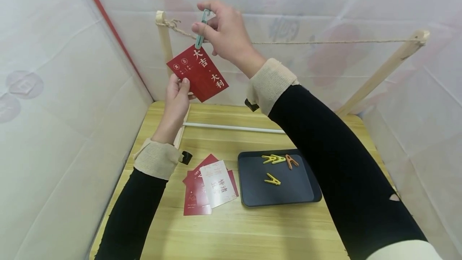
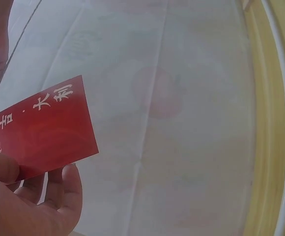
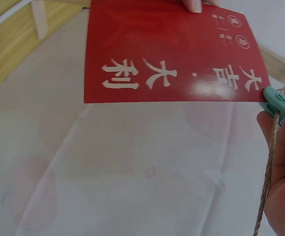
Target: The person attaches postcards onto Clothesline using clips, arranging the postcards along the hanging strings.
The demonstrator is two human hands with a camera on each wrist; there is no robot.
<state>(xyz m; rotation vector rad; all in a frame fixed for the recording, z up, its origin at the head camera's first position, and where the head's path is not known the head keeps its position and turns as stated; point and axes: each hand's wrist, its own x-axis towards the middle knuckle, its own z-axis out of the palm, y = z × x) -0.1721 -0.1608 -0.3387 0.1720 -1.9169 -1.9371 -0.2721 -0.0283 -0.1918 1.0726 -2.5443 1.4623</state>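
From here, the left hand (image 1: pixel 177 97) pinches the tilted red card (image 1: pixel 203 76) between thumb and fingers, while above it the right hand's (image 1: pixel 227 29) fingers squeeze a teal peg (image 1: pixel 199 42) at the card's corner. The string (image 1: pixel 325 42) passes beside those fingers; a shallow bite, or missing the string, could drop the card.

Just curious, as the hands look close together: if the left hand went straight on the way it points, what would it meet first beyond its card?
Probably the teal clothespin at the upper corner of the red card, then the right hand pinching it, though depth is hard to judge.
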